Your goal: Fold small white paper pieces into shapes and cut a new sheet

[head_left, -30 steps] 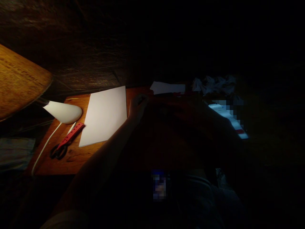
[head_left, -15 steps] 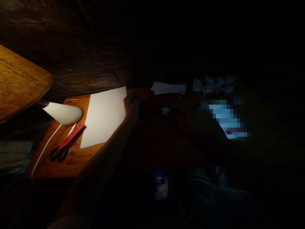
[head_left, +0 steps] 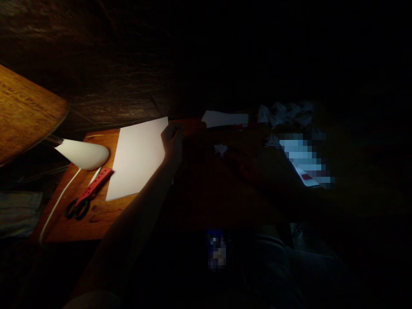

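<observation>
My left hand is closed, its fingers curled, over the right edge of a blank white paper stack. Whatever the fingers may hold is hidden. Deep in shadow, my right hand reaches in from the right, its fingertips at a small folded white paper piece that appears pinched between them. Behind it lies a cut white paper strip. Several folded paper pieces are heaped at the back right.
At left a lamp with a white base and brown shade lights the wooden table. Scissors with black handles lie by a red perforated strip. A lit phone, partly blurred, is at right.
The left hand has shifted slightly left over the paper's edge. The small folded paper by the right hand shows a different outline, as if turned. The whole view has slid a little left.
</observation>
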`<action>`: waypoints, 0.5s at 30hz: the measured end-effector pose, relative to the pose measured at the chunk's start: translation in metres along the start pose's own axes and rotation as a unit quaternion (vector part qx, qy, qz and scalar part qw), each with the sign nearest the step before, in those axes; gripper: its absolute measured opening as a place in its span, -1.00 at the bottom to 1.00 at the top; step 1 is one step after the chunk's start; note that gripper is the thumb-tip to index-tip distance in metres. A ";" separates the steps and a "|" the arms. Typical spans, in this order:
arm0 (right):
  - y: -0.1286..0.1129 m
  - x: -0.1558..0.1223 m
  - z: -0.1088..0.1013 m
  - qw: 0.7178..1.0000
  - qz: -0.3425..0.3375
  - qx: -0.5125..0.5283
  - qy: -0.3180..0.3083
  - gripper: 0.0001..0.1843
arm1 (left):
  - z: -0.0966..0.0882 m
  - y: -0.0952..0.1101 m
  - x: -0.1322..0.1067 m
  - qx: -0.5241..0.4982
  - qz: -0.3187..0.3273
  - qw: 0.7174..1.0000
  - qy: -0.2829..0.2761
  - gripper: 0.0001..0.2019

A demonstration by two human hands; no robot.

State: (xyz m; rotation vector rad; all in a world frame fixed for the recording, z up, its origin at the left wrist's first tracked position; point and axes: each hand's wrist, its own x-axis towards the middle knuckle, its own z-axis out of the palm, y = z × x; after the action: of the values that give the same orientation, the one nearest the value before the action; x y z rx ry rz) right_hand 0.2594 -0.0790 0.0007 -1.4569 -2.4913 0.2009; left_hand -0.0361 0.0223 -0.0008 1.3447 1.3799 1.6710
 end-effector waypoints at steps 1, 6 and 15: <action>-0.001 0.001 -0.001 1.000 -0.001 0.003 0.000 -0.36 | 0.000 0.000 0.000 0.000 0.002 1.000 0.001 -0.84; -0.005 0.002 -0.006 1.000 0.008 -0.001 0.003 -0.25 | -0.001 -0.001 0.000 -0.005 0.019 1.000 0.020 -0.84; 0.004 0.000 0.004 1.000 -0.014 0.010 0.011 -0.39 | 0.000 0.001 0.002 -0.019 0.003 0.998 0.058 -0.86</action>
State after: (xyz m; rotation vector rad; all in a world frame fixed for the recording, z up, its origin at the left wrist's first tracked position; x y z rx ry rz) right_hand 0.2615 -0.0776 -0.0040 -1.4066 -2.4829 0.2029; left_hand -0.0367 0.0240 0.0005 1.2506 1.4021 1.7948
